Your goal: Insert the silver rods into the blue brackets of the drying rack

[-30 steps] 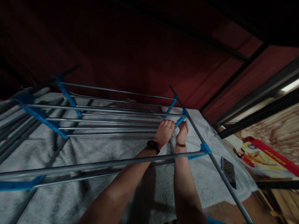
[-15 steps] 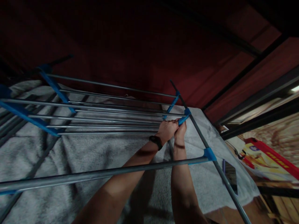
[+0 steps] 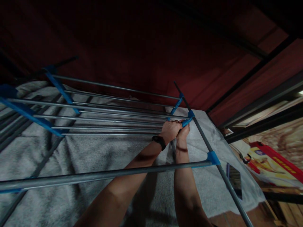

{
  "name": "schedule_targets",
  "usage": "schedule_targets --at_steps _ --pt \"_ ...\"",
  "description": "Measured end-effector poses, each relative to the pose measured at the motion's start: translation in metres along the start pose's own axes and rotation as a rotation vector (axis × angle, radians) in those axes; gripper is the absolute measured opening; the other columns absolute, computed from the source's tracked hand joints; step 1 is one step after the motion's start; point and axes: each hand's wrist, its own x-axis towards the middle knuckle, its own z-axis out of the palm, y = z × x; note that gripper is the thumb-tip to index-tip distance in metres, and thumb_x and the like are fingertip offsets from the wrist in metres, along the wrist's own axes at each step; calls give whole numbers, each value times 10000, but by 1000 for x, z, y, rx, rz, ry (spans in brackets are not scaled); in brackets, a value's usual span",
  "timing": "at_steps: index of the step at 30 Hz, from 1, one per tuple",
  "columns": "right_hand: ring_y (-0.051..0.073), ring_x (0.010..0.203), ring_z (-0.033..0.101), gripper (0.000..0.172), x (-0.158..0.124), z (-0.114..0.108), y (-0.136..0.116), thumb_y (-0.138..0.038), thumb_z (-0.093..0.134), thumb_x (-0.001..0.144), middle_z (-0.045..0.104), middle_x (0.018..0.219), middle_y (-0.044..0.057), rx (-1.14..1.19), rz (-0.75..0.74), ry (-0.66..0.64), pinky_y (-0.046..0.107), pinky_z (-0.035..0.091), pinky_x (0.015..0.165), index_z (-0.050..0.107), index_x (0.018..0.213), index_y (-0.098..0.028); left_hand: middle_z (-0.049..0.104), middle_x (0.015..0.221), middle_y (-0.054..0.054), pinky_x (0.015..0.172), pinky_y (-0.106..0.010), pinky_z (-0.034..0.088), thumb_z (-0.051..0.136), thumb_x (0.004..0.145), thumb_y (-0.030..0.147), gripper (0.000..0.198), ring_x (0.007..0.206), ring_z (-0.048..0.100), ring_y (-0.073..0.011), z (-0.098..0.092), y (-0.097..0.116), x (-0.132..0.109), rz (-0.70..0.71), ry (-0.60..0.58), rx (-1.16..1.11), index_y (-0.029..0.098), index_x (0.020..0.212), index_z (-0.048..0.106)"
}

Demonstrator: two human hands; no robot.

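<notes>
A rack of grey metal tubes with blue plastic end pieces, like a shoe rack, rests on a grey blanket. My left hand (image 3: pixel 171 130), with a black band at its wrist, is closed at the right ends of the thin tubes (image 3: pixel 113 121). Beside it, my right hand (image 3: pixel 183 131) is wrapped around the lower part of a blue plastic end piece (image 3: pixel 187 119). That piece joins a slanting side pole (image 3: pixel 203 135). The two hands touch, and the fingertips are partly hidden. A thicker crossbar (image 3: pixel 101 174) passes above both forearms.
The grey blanket (image 3: pixel 94 154) covers the surface below. A phone (image 3: pixel 234 179) lies on it at the right. Beyond the edge is a red and yellow package (image 3: pixel 270 160). A dark red curtain (image 3: pixel 132 47) hangs behind, with dark frame bars (image 3: pixel 248 75) at the right.
The view has shifted slightly, so the rack's left end appears a little further right. Both hands keep their grip at the same end piece.
</notes>
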Motion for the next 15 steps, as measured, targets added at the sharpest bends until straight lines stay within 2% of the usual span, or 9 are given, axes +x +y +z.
schedule_targets --at_steps 5,9,15 --pt "111 547 474 243 -1 2 -2 -429 472 793 470 597 -60 40 32 -3 245 448 603 435 658 -229 720 948 -96 697 -319 469 437 1001 273 297 872 698 -220 1 -1 -1 26 -23 -18 171 1032 714" --pt "101 545 446 200 -2 4 -3 -353 480 789 465 575 -66 134 62 -1 231 428 599 442 645 -219 728 973 -91 711 -312 467 452 994 284 294 901 696 -220 -2 -1 0 9 -42 -28 170 1044 719" --pt "93 534 411 213 -1 6 -5 -326 484 818 449 553 -77 131 47 -20 225 401 587 428 645 -214 739 978 -96 728 -316 468 455 988 282 299 891 698 -228 0 0 3 -41 -59 -59 161 1007 728"
